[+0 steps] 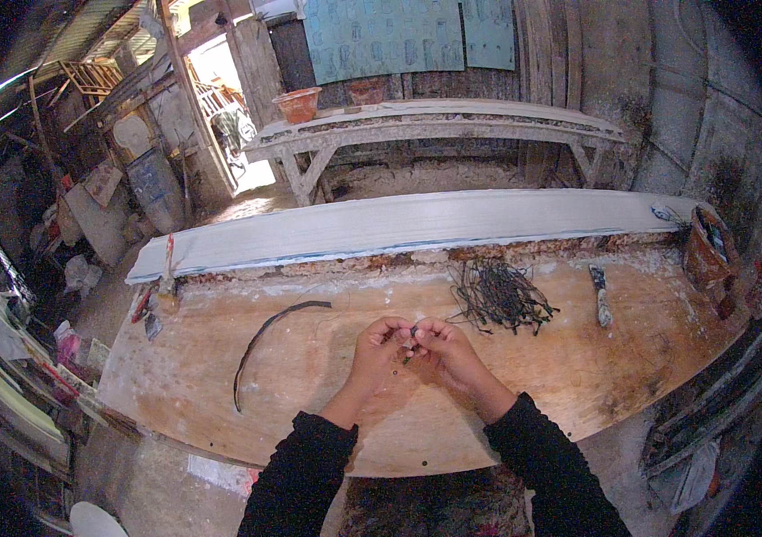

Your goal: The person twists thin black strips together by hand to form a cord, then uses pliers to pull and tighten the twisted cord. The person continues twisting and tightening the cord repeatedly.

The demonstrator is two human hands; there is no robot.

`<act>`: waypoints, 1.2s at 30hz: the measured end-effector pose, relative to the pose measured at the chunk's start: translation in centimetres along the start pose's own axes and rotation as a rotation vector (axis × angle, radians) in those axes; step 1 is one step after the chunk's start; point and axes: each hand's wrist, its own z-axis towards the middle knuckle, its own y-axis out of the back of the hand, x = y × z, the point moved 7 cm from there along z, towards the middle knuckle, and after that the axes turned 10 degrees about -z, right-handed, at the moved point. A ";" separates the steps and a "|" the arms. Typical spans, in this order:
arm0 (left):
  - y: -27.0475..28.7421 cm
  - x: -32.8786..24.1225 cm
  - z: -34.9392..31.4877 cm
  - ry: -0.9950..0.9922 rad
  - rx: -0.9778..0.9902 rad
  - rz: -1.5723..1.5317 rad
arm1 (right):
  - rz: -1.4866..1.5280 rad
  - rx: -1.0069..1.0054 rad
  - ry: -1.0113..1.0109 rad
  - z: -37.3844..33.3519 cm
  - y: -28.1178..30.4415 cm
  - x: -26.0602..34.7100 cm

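My left hand and my right hand meet above the wooden board, thumbs and fingers pinched close together. Between their fingertips is a thin dark strand, mostly hidden by the fingers; its kind is too small to make out. Just beyond my right hand lies a tangled heap of black strands, some with knotted-looking ends. To the left of my left hand, a long black strip curves across the board, touched by neither hand.
A long white plaster-like slab runs along the wooden board's far edge. A whitened scraper lies right of the heap, near a brown bucket. At the left stands a brush. Behind is a white-crusted bench with pots.
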 end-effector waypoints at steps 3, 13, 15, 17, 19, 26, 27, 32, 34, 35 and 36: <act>0.2 -0.1 0.1 -0.049 0.008 0.078 | -0.059 -0.108 -0.010 -0.1 1.0 -0.1; 0.0 -1.2 -0.3 -0.106 -0.125 0.169 | -0.246 -0.157 0.044 0.2 1.8 -0.3; 0.2 -1.2 -0.5 -0.096 -0.153 0.206 | -0.302 -0.161 0.048 0.1 1.5 0.0; 0.3 -1.1 -0.6 -0.115 -0.175 0.240 | -0.319 -0.165 0.087 0.1 1.5 0.1; 0.4 -1.2 -0.7 -0.161 -0.191 0.271 | -0.350 -0.182 0.115 0.1 1.6 0.2; 0.9 -0.5 -0.1 -0.167 -0.131 0.305 | -0.378 -0.196 0.141 0.0 0.9 0.4; 1.0 -0.3 0.0 -0.149 -0.113 0.316 | -0.386 -0.204 0.137 -0.1 0.9 0.4; 0.1 -0.9 0.2 -0.164 0.025 0.426 | -0.527 -0.266 0.148 -0.2 1.3 0.4; -0.1 -0.9 0.2 -0.076 0.098 0.399 | -0.594 -0.268 0.147 -0.3 1.1 0.5; -0.2 -1.7 0.1 -0.102 0.104 0.517 | -0.637 -0.261 0.146 -0.4 0.8 0.9; -0.5 -2.5 0.0 -0.129 0.110 0.635 | -0.679 -0.254 0.145 -0.6 0.6 1.1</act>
